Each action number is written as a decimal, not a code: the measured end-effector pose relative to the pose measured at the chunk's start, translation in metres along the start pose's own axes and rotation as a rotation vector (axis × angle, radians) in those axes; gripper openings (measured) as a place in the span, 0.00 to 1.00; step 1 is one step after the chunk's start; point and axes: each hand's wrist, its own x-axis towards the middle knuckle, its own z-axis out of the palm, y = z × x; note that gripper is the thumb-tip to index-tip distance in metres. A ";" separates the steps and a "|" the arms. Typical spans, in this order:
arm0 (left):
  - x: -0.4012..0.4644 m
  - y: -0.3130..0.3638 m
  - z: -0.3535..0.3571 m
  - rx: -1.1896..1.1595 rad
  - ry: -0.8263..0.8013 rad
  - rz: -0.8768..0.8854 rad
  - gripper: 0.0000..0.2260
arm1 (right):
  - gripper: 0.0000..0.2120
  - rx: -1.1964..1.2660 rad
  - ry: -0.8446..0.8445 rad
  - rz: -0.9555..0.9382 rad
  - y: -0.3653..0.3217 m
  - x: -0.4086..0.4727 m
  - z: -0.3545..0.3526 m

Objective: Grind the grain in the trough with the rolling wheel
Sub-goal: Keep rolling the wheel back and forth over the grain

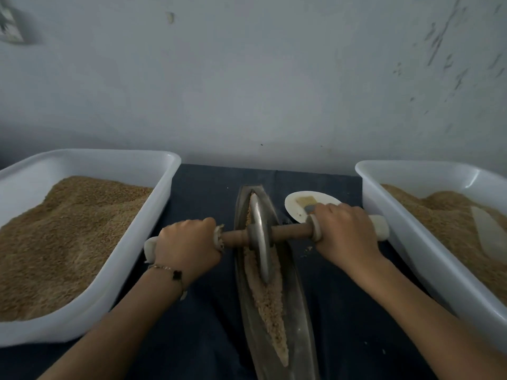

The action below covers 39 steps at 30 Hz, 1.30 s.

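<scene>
The wheel, a single metal disc on edge, stands in the trough midway between the two grips, its lower rim down in the grain. The grain lies as one pale strip along the trough's bottom, running from beyond the grips to well nearer the person than them. One wooden axle passes through the wheel's middle and runs crosswise to a grip on each side.

The left grip is clamped on the axle's left handle, knuckles up, fingers curled over the top, forearm reaching in from the lower left; a thin bracelet sits on that wrist. The right grip is clamped on the right handle in the same way, its forearm coming from the lower right. A white handle end shows outside each grip.

Just beyond the right grip lies one white plate with a small brush on it, partly hidden by the knuckles. Outside the left grip stands one white tub heaped with brown grain; outside the right grip stands a second tub, also holding grain. Everything rests on a surface covered in dark blue cloth, with a pale wall beyond the grips.
</scene>
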 end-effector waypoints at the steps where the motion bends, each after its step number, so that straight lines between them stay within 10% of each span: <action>1: 0.009 -0.001 0.002 -0.017 -0.022 -0.014 0.10 | 0.08 -0.013 -0.005 -0.005 0.002 0.010 0.005; 11: 0.037 0.006 0.001 0.108 0.088 0.024 0.11 | 0.08 0.030 -0.281 0.081 0.011 0.038 0.017; 26: -0.079 0.013 -0.038 -0.048 0.213 0.239 0.21 | 0.24 0.092 -0.057 -0.073 0.003 -0.075 -0.068; 39: 0.009 0.001 0.003 0.011 0.094 -0.013 0.12 | 0.06 -0.051 -0.052 0.037 0.001 0.019 0.004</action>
